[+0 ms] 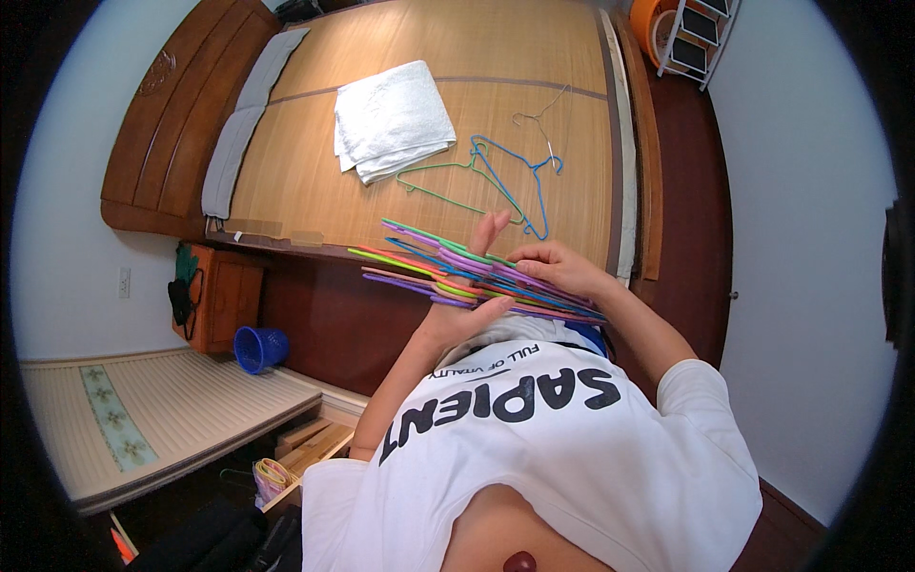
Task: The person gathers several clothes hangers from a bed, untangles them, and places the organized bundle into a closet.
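Several coloured plastic clothes hangers (414,261), purple, blue, red, yellow-green and green, lie stacked across my left hand (468,304). Their hooks are gathered around that hand, its thumb on the near side and its fingers reaching up beyond the hangers. My right hand (561,268) pinches the far right part of the bundle between thumb and fingers. On the bed mat (307,171) beyond lie a green hanger (439,166) and a blue hanger (541,196), overlapping, with a thin metal wire hanger (547,132) farther back. A folded white towel (393,118) rests left of them.
A wooden headboard (171,107) stands left, above a wooden nightstand (221,297) and a blue basket (261,350). Lower left is an open wardrobe with a ribbed door (193,407). A folding step stool (697,36) leans by the right wall.
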The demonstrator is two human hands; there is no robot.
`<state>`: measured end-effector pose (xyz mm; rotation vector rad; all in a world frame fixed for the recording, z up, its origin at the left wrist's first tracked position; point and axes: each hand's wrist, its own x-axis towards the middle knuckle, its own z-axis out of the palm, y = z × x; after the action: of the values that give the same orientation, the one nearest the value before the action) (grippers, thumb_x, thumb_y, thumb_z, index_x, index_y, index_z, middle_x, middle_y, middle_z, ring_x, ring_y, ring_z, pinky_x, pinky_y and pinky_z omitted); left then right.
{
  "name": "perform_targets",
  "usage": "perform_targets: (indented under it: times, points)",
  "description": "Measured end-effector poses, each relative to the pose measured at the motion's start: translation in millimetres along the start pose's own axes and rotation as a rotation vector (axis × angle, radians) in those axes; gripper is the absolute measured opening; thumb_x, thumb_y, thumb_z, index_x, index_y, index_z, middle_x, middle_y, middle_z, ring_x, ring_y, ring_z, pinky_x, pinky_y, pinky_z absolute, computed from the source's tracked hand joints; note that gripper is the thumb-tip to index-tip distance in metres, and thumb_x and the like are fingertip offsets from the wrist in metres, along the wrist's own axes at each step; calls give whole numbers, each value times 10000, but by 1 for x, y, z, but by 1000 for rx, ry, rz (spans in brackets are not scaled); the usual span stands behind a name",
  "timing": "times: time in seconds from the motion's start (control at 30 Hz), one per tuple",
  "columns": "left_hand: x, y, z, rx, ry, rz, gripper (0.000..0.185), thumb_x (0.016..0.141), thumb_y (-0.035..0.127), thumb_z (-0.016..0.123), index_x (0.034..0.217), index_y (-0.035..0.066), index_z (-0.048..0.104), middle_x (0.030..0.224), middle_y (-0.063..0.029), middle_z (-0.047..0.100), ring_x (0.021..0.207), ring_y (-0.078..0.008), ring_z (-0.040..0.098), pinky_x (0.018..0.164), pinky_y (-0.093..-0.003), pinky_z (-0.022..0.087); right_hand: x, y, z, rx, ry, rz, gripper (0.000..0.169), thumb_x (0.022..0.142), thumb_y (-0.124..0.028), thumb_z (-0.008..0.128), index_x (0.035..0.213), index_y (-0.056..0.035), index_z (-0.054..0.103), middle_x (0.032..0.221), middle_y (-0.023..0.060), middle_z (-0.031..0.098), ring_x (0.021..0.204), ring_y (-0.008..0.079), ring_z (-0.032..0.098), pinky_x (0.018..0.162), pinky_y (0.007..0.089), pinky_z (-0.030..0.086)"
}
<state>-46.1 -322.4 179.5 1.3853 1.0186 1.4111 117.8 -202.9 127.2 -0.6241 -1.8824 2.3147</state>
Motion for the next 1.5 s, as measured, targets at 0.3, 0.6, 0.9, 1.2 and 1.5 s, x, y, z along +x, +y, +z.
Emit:
perform_targets:
  times: [0.3, 0.6, 0.9, 1.2, 1.5]
  points:
    - [-4, -8, -2, -158, 33, -47, 835, 755, 37, 577, 1437, 70, 97, 1442, -181, 237, 1350, -265, 206, 1060, -357, 214, -3, 0, -8, -27, 0, 13, 262, 853, -152, 602, 1053, 16, 614, 923, 41, 643, 816, 87, 568, 748, 232, 459]
    - [-1, -7, 0, -198, 37, -110, 866, 764, 99, 624, 1437, 75, 79, 1440, -201, 224, 1348, -288, 202, 1060, -391, 218, 5, -2, -14, -265, -80, -76, 307, 885, -193, 540, 1131, -11, 572, 1012, 122, 629, 913, 166, 580, 811, 287, 445]
    - [3, -9, -2, -150, 78, -131, 876, 745, 68, 625, 1435, 76, 84, 1388, -183, 312, 1212, -246, 410, 971, -351, 359, 28, -5, -3, -365, -287, -17, 442, 927, -327, 447, 1280, -60, 450, 1100, 202, 582, 999, 288, 568, 874, 361, 415]
    - [2, -27, -2, -118, 322, -324, 759, 738, -33, 577, 1400, 16, 209, 980, -99, 557, 937, -160, 534, 883, -299, 408, 93, 46, -44, -57, -424, 135, 406, 935, -379, 431, 1170, -73, 556, 961, 101, 641, 802, 160, 596, 694, 281, 476]
    - [-6, -50, -1, -62, 598, -543, 717, 759, 68, 603, 1381, 0, 252, 890, -78, 585, 853, -144, 522, 839, -295, 401, 169, 294, -163, -101, 287, 533, 207, 825, -192, 512, 773, -32, 632, 644, 53, 620, 520, 119, 562, 468, 275, 455]
